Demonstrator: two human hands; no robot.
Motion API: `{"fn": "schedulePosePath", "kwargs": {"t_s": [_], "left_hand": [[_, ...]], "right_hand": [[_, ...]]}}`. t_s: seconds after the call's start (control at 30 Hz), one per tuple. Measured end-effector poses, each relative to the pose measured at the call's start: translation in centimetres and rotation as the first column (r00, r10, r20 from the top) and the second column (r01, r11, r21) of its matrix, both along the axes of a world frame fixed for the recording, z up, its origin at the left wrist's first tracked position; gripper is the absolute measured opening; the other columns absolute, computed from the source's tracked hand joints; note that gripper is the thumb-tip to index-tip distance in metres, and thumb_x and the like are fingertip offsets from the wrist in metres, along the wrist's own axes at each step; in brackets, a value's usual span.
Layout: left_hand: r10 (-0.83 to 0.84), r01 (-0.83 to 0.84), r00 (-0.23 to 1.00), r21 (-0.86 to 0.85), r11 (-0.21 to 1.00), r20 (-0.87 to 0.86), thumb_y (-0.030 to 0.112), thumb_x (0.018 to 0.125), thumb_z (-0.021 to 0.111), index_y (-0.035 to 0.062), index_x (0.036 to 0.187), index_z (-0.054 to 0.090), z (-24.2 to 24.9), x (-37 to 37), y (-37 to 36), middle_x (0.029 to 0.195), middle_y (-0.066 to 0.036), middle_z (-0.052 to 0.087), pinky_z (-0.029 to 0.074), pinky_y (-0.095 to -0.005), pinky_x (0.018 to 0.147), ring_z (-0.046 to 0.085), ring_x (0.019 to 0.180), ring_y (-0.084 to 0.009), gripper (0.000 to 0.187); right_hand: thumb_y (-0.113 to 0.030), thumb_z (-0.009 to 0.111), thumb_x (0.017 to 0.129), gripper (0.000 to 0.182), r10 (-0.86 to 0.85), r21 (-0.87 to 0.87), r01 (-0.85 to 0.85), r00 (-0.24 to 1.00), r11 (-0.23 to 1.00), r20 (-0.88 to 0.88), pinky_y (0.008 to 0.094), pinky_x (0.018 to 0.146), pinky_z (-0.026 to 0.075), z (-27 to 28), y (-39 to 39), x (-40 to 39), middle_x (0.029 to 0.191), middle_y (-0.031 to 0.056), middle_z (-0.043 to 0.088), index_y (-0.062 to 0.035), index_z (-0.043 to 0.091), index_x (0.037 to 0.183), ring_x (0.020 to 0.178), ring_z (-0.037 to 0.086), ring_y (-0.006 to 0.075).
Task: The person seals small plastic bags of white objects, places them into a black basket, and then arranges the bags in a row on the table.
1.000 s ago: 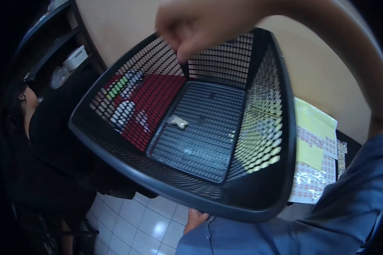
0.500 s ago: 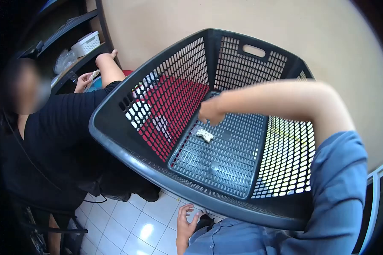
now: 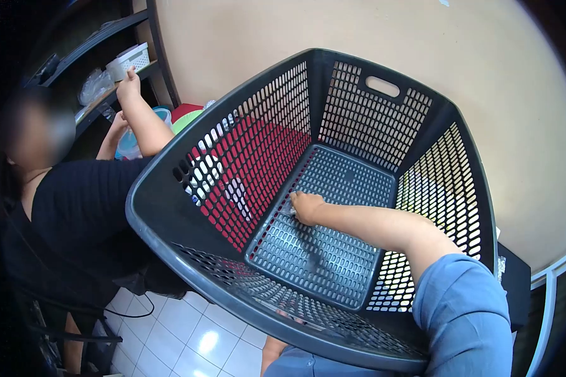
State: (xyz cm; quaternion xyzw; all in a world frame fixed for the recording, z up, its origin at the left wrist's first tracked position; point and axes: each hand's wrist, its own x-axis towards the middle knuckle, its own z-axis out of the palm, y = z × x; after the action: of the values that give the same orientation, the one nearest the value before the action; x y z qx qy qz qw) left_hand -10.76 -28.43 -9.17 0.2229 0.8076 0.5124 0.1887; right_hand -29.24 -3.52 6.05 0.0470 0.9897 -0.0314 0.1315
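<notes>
A large dark grey perforated basket [image 3: 352, 164] fills the centre, tilted so that its inside shows. My right hand [image 3: 307, 208] reaches down into it near the left side of the bottom, fingers closed round a small clear-and-white packet [image 3: 288, 211], mostly covered by the hand. Behind the basket's near wall is my left hand [image 3: 282, 314], glimpsed only in part through the slots; its fingers are hidden.
A co-worker in black [image 3: 88, 213] stands at the left, both hands raised near a shelf [image 3: 100, 43]. The shelf carries a white basket [image 3: 131, 61] and a plastic bag [image 3: 96, 87]. Red and green items lie behind the basket. White tiled floor [image 3: 188, 339] shows below.
My right hand has moved down onto the small packet in the basket and closed on it. My left hand has passed behind the near wall. The co-worker's arms have moved left.
</notes>
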Motion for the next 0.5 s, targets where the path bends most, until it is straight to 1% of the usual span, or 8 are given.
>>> {"fn": "schedulePosePath", "kwargs": {"t_s": [0.13,0.2,0.27,0.3,0.33,0.37,0.43,0.5], "left_hand": [[-0.032,0.038,0.996,-0.074,0.997,0.084,0.026,0.073,0.062,0.0086,0.12,0.038,-2.7,0.5,-0.3,0.122,-0.016,0.04,0.039,-0.0342,0.083,0.045,0.104,-0.0292,0.056],[-0.041,0.054,0.992,-0.107,0.993,0.123,0.029,0.073,0.062,0.0099,0.123,0.037,-3.7,0.7,-0.4,0.124,-0.016,0.038,0.039,-0.0344,0.084,0.044,0.105,-0.0295,0.059],[-0.045,0.068,0.985,-0.135,0.988,0.165,0.031,0.073,0.062,0.0112,0.125,0.035,-3.7,1.0,-0.5,0.127,-0.017,0.036,0.039,-0.0345,0.084,0.043,0.107,-0.0298,0.062],[-0.04,0.063,0.986,-0.135,0.989,0.163,0.031,0.073,0.062,0.0112,0.125,0.035,-2.0,0.8,-0.5,0.127,-0.017,0.036,0.039,-0.0345,0.084,0.043,0.107,-0.0298,0.062],[-0.14,0.12,0.98,0.136,0.983,0.144,0.025,0.074,0.059,0.0086,0.122,0.037,1.3,0.4,-0.3,0.109,-0.016,0.045,0.041,-0.0347,0.079,0.048,0.094,-0.0284,0.055],[-0.23,0.174,0.968,0.395,0.902,0.098,0.019,0.075,0.057,0.0059,0.119,0.039,3.8,0.2,-0.1,0.09,-0.015,0.055,0.043,-0.0349,0.074,0.053,0.081,-0.027,0.049],[-0.265,0.208,0.953,0.324,0.923,0.144,0.019,0.076,0.057,0.005,0.117,0.041,5.8,0.2,-0.1,0.093,-0.015,0.054,0.042,-0.0347,0.076,0.052,0.085,-0.0268,0.047],[-0.33,0.29,0.912,0.185,0.939,0.244,0.019,0.077,0.057,0.0032,0.114,0.045,7.3,0.5,0.1,0.1,-0.015,0.053,0.039,-0.0343,0.082,0.05,0.093,-0.0264,0.042]], "right_hand": [[-0.01,0.051,0.075,0.036,-0.02,-0.122,0.014,0.999,0.992,-0.044,0.039,0.077,0.046,1.1,1.3,0.6,0.104,0.0188,0.052,0.0006,0.041,0.108,0.095,0.054,0.0318],[-0.016,0.048,0.078,0.033,-0.026,-0.163,-0.004,0.983,0.987,-0.18,0.0406,0.08,0.043,1.3,2.4,0.3,0.105,0.0207,0.05,0.0004,0.04,0.105,0.093,0.054,0.0342],[-0.011,0.051,0.074,0.034,-0.002,-0.179,-0.051,0.959,0.983,-0.285,0.0386,0.076,0.047,3.0,3.9,-1.0,0.097,0.0207,0.052,0.0015,0.04,0.104,0.087,0.056,0.0319],[-0.011,0.052,0.075,0.032,0.006,-0.204,-0.075,0.947,0.976,-0.321,0.037,0.074,0.047,5.1,4.2,-1.5,0.093,0.0202,0.054,0.0013,0.041,0.103,0.084,0.057,0.0303],[-0.011,0.052,0.077,0.03,0.012,-0.229,-0.099,0.934,0.968,-0.356,0.0354,0.073,0.048,8.2,4.3,-1.7,0.088,0.0198,0.056,0.0011,0.042,0.102,0.08,0.059,0.0287],[-0.011,0.051,0.077,0.028,0.014,-0.259,-0.116,0.932,0.959,-0.362,0.0343,0.071,0.049,11.5,4.5,-1.6,0.083,0.0187,0.057,0.0011,0.043,0.102,0.077,0.059,0.0268],[-0.011,0.05,0.079,0.026,0.018,-0.309,-0.174,0.893,0.935,-0.45,0.0322,0.068,0.049,18.2,4.5,-0.6,0.077,0.0157,0.059,0.0017,0.044,0.101,0.074,0.061,0.0221],[-0.013,0.052,0.08,0.029,0.095,-0.155,-0.246,0.768,0.957,-0.634,0.0307,0.073,0.048,23.4,5.4,0.2,0.081,0.013,0.06,0.0018,0.045,0.104,0.081,0.06,0.0205]]}}
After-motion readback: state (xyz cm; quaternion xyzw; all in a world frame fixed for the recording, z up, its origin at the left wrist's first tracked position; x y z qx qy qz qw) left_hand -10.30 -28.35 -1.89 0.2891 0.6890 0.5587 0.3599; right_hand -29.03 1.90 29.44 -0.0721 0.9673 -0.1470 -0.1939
